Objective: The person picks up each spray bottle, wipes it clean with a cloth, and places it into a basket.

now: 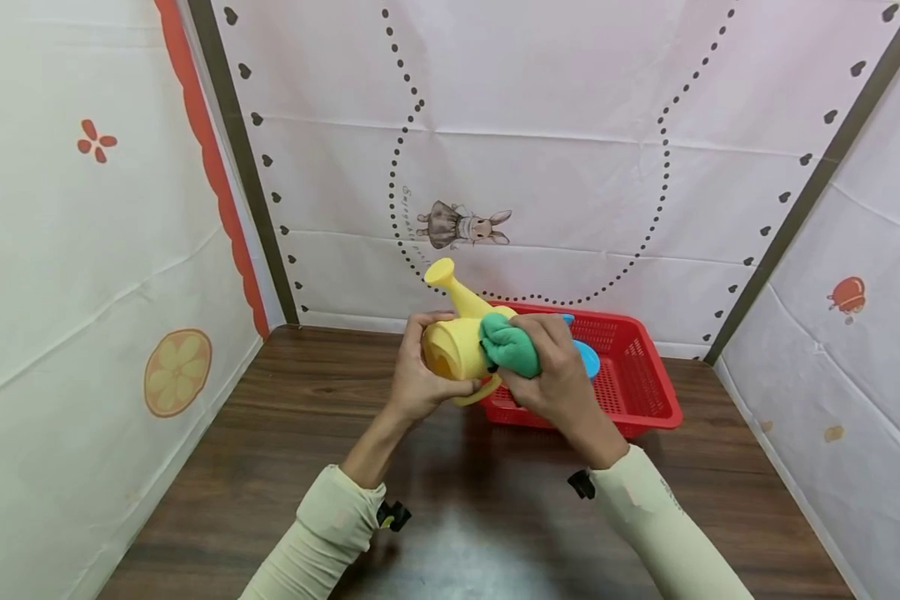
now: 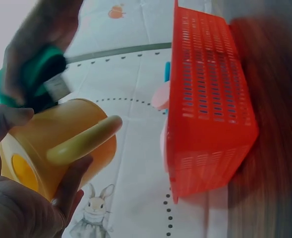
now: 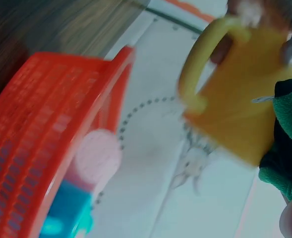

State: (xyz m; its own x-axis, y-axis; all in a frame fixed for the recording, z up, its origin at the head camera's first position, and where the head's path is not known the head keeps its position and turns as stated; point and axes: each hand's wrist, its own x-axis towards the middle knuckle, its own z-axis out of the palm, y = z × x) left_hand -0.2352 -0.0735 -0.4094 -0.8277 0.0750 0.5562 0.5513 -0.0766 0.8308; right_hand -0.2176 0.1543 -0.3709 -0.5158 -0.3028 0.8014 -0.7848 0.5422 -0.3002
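Observation:
A yellow toy watering can (image 1: pixel 461 346) is held tilted above the table, its spout pointing up and away to the left. My left hand (image 1: pixel 418 367) grips it round the open end, thumb on one side and fingers on the other. In my right hand (image 1: pixel 558 367) is a bunched green cloth (image 1: pixel 513 346) with dark edging and a small white tag. The cloth lies against the can's side in the head view. The can's curved handle (image 2: pixel 86 141) faces the left wrist camera.
A red perforated basket (image 1: pixel 645 375) stands on the wooden table (image 1: pixel 307 433) behind and right of the hands. Inside it are a blue item (image 1: pixel 587 358) and a pink piece (image 3: pixel 98 158). Printed white cloth walls (image 1: pixel 525 167) enclose the back and both sides.

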